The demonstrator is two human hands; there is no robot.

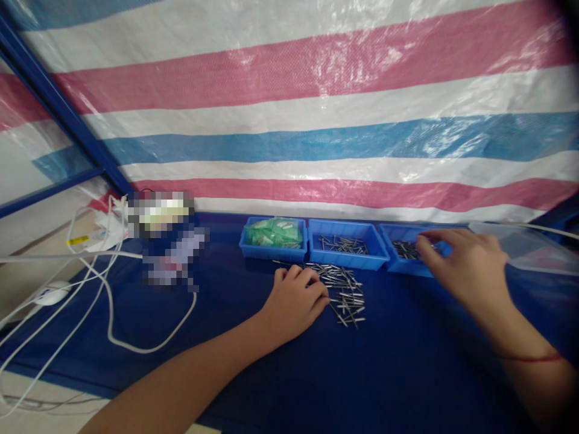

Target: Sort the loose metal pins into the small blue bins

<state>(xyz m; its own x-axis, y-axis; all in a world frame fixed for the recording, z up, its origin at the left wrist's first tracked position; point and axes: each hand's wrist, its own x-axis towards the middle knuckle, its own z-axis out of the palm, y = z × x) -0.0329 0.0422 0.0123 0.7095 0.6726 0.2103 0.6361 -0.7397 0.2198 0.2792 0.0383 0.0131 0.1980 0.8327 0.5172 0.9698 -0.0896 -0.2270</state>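
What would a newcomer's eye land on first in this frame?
Probably the glossy plastic sheet striped red, white and blue, filling the upper part of the view. Next comes the loose pile of thin silvery metal pins at the centre, with the person's left grip at its left edge. Behind it stand three blue rectangular plastic bins, the right grip over the rightmost.

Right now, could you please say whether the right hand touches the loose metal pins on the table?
Apart: the head view shows bare table between the right hand and the loose pins.
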